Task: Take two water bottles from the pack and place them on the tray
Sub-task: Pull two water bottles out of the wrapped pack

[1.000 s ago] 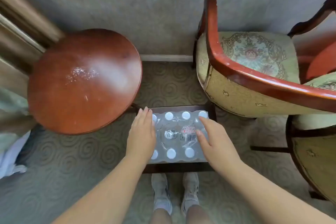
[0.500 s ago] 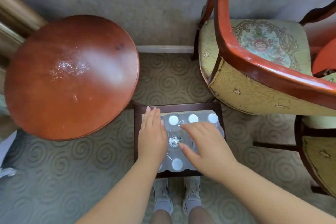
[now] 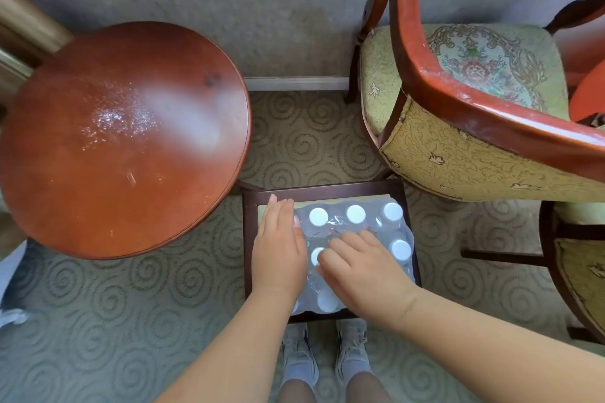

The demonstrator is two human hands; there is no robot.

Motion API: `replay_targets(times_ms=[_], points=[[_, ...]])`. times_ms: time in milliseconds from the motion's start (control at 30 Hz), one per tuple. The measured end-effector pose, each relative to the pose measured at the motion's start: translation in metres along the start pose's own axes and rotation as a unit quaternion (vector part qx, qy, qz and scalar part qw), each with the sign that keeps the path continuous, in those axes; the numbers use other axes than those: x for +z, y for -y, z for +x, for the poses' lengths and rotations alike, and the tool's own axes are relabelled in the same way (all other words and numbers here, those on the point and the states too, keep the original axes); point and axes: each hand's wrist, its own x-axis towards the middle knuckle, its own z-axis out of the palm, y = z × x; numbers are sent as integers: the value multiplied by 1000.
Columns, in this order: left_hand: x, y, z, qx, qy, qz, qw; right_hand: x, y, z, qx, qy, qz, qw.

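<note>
A shrink-wrapped pack of water bottles (image 3: 355,226) with white caps stands on a low dark-framed stool (image 3: 250,203) in front of my feet. My left hand (image 3: 280,247) lies flat on the pack's left side, fingers together and pointing away from me. My right hand (image 3: 361,263) rests on the pack's middle, its fingertips pressed into the plastic wrap beside a cap. Neither hand holds a bottle. Several caps show around the hands; others are hidden under them. No tray is in view.
A round red-brown wooden table (image 3: 121,141) stands at the left, close to the stool. An upholstered armchair (image 3: 458,127) with a red wooden frame stands at the right. A second chair (image 3: 576,255) is at the far right. Patterned carpet (image 3: 311,141) runs to the wall.
My right hand has slid left from the pack's right side to its middle, fingers now digging at the wrap. The left hand has stayed on the left side. The view has shifted closer.
</note>
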Motion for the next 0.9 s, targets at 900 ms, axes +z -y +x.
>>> replay_targets(times_ms=[900], points=[[1,-3,2,-2,-5,21,1000,10,11,31,52,261,-71,961]])
